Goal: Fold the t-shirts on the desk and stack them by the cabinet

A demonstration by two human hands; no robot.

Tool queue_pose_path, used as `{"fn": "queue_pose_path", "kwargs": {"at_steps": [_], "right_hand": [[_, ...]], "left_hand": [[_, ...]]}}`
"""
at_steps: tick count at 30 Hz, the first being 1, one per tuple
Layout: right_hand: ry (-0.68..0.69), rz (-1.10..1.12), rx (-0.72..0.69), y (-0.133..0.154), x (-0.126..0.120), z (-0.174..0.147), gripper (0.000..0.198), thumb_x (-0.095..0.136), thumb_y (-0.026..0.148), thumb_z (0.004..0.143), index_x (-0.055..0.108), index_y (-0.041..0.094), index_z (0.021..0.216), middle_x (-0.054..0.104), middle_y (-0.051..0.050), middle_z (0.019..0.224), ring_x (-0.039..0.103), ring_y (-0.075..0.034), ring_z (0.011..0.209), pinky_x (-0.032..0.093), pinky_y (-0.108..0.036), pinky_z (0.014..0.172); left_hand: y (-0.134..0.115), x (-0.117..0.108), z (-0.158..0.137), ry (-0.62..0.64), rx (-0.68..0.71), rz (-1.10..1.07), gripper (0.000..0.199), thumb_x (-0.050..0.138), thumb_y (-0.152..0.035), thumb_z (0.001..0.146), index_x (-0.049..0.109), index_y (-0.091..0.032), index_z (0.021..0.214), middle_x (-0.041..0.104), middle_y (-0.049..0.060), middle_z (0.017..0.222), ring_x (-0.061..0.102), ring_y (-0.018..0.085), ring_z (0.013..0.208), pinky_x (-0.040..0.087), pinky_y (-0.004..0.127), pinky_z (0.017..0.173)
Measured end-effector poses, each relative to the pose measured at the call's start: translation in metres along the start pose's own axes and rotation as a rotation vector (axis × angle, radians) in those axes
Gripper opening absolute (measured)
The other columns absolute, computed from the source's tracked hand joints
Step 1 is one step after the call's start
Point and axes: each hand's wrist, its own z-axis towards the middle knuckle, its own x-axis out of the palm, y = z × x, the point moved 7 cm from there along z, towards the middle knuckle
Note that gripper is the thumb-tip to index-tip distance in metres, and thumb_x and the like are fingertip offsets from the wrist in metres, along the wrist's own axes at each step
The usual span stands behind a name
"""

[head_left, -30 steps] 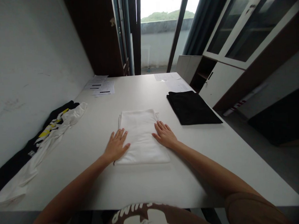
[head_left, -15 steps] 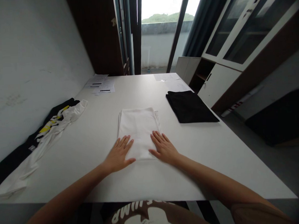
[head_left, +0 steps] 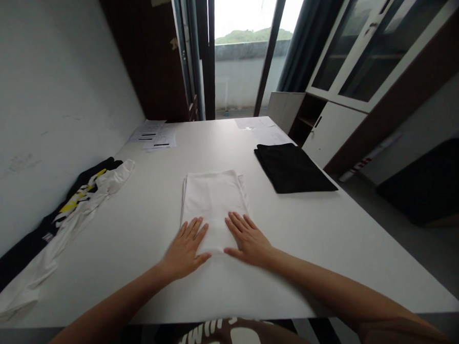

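Observation:
A white garment (head_left: 213, 193), folded into a rectangle, lies flat on the white table (head_left: 157, 191) in front of me. My left hand (head_left: 185, 247) rests palm down on its near left corner, fingers spread. On the near right corner lies my right hand (head_left: 249, 239), also flat with its fingers stretched out. The two thumbs point toward each other along the cloth's near edge. Layered edges of fabric show on the far left and right sides. The corners under my palms are hidden.
Folded black cloth (head_left: 293, 167) lies at the table's right edge. Along the left wall stretch crumpled white fabric (head_left: 64, 242) and a black garment with yellow (head_left: 24, 249). Papers (head_left: 156, 135) lie at the back left, more sheets (head_left: 264, 131) at the back right. White cabinets (head_left: 335, 130) stand at right.
Both hands have slid slightly toward me over the white garment, and the right hand has moved a little inward. The whole view has shifted slightly.

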Motion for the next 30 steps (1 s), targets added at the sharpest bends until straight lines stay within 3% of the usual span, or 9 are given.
{"fn": "queue_pose_path", "kwargs": {"at_steps": [7,10,13,19,27,30], "right_hand": [[0.013,-0.002,-0.019,-0.010,-0.006,-0.024,0.095,0.051,0.073,0.093,0.029,0.011,0.161,0.017,-0.019,0.167,0.013,-0.034,0.155,0.020,-0.054,0.125],[-0.013,-0.009,-0.006,-0.007,-0.010,-0.013,0.086,0.048,0.069,0.096,0.031,0.014,0.161,0.020,-0.018,0.167,0.015,-0.034,0.155,0.021,-0.054,0.124],[-0.062,-0.040,0.001,-0.007,-0.012,0.015,0.079,0.046,0.062,0.100,0.030,0.015,0.161,0.020,-0.016,0.167,0.015,-0.033,0.155,0.019,-0.055,0.125],[-0.044,-0.098,0.124,-0.038,-0.001,0.067,0.073,0.036,0.060,0.104,0.033,0.014,0.160,0.022,-0.016,0.167,0.017,-0.030,0.155,0.017,-0.051,0.125],[0.008,-0.135,0.272,-0.095,0.000,0.060,0.072,0.033,0.058,0.104,0.028,0.013,0.162,0.016,-0.014,0.168,0.012,-0.028,0.156,0.012,-0.050,0.125],[-0.024,-0.140,0.308,-0.101,-0.006,0.081,0.066,0.034,0.051,0.105,0.033,0.013,0.159,0.021,-0.015,0.168,0.013,-0.028,0.156,0.010,-0.049,0.125]], "left_hand": [[-0.002,-0.017,-0.013,0.060,-0.005,-0.053,0.081,0.038,-0.065,0.101,0.010,-0.025,0.165,0.005,0.009,0.171,0.004,0.030,0.158,0.012,0.053,0.127],[-0.009,-0.023,0.007,0.035,0.007,-0.079,0.080,0.038,-0.066,0.101,0.014,-0.024,0.165,0.007,0.009,0.171,0.004,0.029,0.158,0.013,0.052,0.127],[-0.005,-0.016,0.043,0.023,-0.019,-0.071,0.079,0.035,-0.067,0.101,0.023,-0.019,0.163,0.012,0.013,0.170,0.007,0.030,0.158,0.015,0.052,0.126],[0.031,0.013,0.107,-0.011,-0.139,-0.003,0.073,0.035,-0.062,0.103,0.030,-0.017,0.161,0.021,0.015,0.168,0.015,0.030,0.157,0.015,0.052,0.126],[0.111,0.024,0.090,-0.023,-0.293,0.097,0.070,0.032,-0.060,0.104,0.031,-0.019,0.161,0.022,0.013,0.168,0.018,0.031,0.156,0.014,0.053,0.125],[0.118,0.022,0.102,-0.034,-0.344,0.133,0.068,0.033,-0.055,0.104,0.033,-0.015,0.159,0.025,0.016,0.167,0.019,0.033,0.155,0.013,0.055,0.125]]}}
